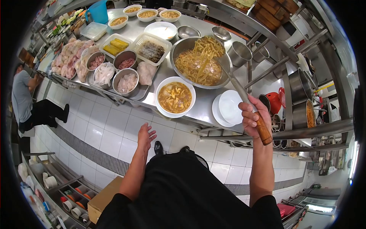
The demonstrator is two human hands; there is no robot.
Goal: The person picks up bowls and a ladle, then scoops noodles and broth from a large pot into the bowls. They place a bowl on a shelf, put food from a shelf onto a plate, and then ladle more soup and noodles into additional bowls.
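Observation:
My right hand (pixel 256 116) is wrapped round the wooden handle of a long metal ladle (pixel 239 87). The ladle's head is loaded with noodles and sits over a large steel bowl (pixel 178 74) of noodles in brown sauce. My left hand (pixel 146 135) hangs in front of the counter with its fingers apart, holding nothing. Between the two hands, near the counter's edge, a white bowl (pixel 191 108) filled with noodles and sauce rests on a white plate. To its right, an empty white bowl (pixel 231 107) sits on another plate (pixel 215 110).
Several filled bowls (pixel 147 14) stand at the counter's back. Left are a basket of shrimp (pixel 150 51), steel pots of raw meat (pixel 126 83) and bagged meat (pixel 72 57). Steel pots (pixel 240 52) and slanting metal bars (pixel 268 70) are on the right. A person (pixel 23 91) stands far left.

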